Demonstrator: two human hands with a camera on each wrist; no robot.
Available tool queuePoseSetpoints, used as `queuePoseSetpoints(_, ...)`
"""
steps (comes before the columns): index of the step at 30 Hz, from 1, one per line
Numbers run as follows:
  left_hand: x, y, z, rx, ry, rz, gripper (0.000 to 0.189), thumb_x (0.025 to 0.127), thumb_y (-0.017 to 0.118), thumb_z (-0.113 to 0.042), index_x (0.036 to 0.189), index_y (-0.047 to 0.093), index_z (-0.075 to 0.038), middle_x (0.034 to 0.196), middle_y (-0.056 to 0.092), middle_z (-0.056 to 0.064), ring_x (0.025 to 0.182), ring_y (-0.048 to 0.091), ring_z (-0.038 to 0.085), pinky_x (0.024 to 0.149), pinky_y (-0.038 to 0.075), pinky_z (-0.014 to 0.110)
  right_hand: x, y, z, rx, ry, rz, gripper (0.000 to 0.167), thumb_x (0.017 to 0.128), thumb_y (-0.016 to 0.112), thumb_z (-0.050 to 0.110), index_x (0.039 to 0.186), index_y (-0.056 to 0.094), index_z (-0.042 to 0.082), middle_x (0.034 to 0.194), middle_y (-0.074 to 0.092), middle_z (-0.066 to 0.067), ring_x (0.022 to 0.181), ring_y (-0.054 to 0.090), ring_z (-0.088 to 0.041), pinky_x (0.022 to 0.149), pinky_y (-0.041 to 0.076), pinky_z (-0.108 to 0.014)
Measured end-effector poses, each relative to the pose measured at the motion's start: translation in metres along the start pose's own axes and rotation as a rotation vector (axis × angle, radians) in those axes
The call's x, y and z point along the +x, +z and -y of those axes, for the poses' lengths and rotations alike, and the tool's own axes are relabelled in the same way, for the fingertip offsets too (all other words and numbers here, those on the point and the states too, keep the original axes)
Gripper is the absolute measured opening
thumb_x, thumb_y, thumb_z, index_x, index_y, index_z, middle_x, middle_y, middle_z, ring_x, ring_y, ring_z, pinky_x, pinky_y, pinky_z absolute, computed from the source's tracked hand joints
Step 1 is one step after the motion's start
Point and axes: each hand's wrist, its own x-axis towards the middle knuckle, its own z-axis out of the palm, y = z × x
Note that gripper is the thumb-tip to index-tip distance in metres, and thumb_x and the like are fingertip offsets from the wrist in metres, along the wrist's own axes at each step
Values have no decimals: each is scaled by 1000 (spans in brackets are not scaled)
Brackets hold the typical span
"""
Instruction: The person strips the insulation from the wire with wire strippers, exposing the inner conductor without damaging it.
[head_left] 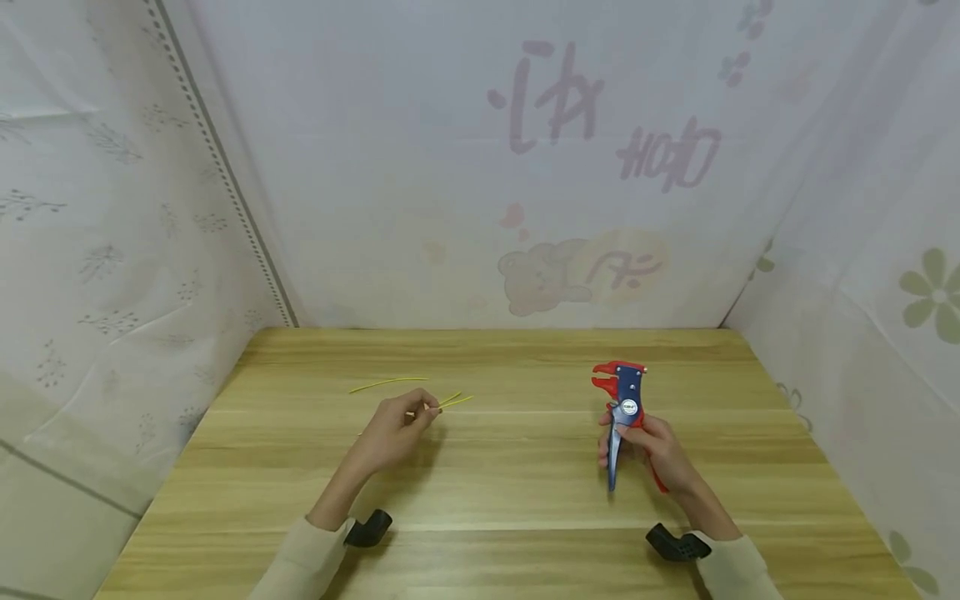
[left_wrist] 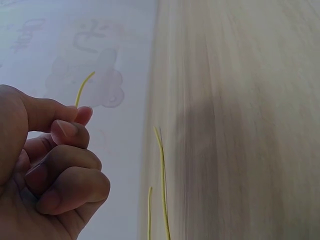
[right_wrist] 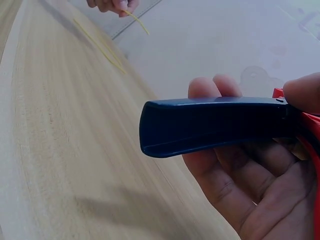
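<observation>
Between thumb and forefinger, my left hand point(head_left: 397, 429) pinches a thin yellow wire point(left_wrist: 83, 89) whose short, slightly curved end sticks out past the fingertips. The other fingers of that hand are curled in toward the palm. My right hand point(head_left: 662, 454) grips a blue and red wire stripper point(head_left: 630, 382) by its handles, the red jaws upward and turned to the left. In the right wrist view the hollow blue handle point(right_wrist: 215, 125) crosses in front of the fingers, and the jaw end is hidden.
More yellow wires lie on the wooden table point(head_left: 525, 483), one longer wire point(head_left: 386, 382) beyond the left hand. The left wrist view shows two wires point(left_wrist: 163, 180) there. Patterned cloth point(head_left: 420, 167) hangs at the back and both sides. Black wrist mounts point(head_left: 369, 528) sit at both cuffs.
</observation>
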Motion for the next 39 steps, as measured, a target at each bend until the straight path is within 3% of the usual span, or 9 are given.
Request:
queuePoseSetpoints(9, 5, 1, -6, -9, 6, -15, 17, 106, 57, -12, 108, 69, 0, 73, 52, 1, 64, 45, 7, 69, 51, 25, 6, 5, -3, 0, 17, -19, 26, 110, 35, 2, 127, 55, -2, 98, 71, -20, 87, 77, -25, 81, 63, -42)
queuePoseSetpoints(13, 7, 2, -7, -17, 1, -17, 15, 105, 58, -11, 107, 69, -2, 74, 51, 0, 71, 54, 13, 71, 52, 25, 9, 6, -3, -7, 13, -9, 27, 109, 36, 2, 127, 49, -14, 97, 71, -20, 86, 77, -26, 80, 63, -43)
queuePoseSetpoints(17, 10, 3, -9, -31, -7, -7, 15, 106, 57, -12, 107, 69, -3, 74, 51, 3, 70, 58, 17, 66, 50, 26, 11, 8, -4, -13, 5, 3, 29, 109, 35, 2, 127, 44, -19, 97, 73, -16, 86, 77, -24, 80, 63, -42)
queuePoseSetpoints(22, 16, 4, -14, -22, 16, -11, 15, 106, 58, -14, 108, 69, -4, 73, 55, 8, 67, 55, 14, 69, 52, 26, 14, 9, -1, -22, 1, 14, 25, 110, 35, 2, 126, 52, -7, 98, 73, -16, 87, 77, -24, 82, 63, -41)
queuePoseSetpoints(28, 21, 7, -23, -34, 34, -9, 15, 105, 59, -15, 109, 69, -4, 73, 56, 2, 80, 64, 25, 79, 56, 29, 17, 11, 5, -18, -5, 16, 26, 109, 36, 3, 126, 47, -14, 97, 73, -15, 86, 77, -26, 82, 63, -41)
queuePoseSetpoints(35, 21, 7, -28, -31, 32, -5, 15, 106, 57, -15, 109, 69, -6, 76, 59, 12, 64, 48, 8, 71, 53, 26, 21, 16, 6, -33, -11, 24, 24, 109, 37, 3, 125, 54, -2, 97, 74, -12, 86, 76, -30, 82, 63, -42)
queuePoseSetpoints(39, 20, 6, -28, -39, 27, -12, 15, 106, 57, -15, 109, 69, -6, 78, 59, 14, 63, 49, 10, 66, 49, 26, 24, 20, 7, -43, -10, 26, 24, 109, 37, 4, 125, 55, 0, 98, 74, -10, 86, 76, -30, 82, 63, -44)
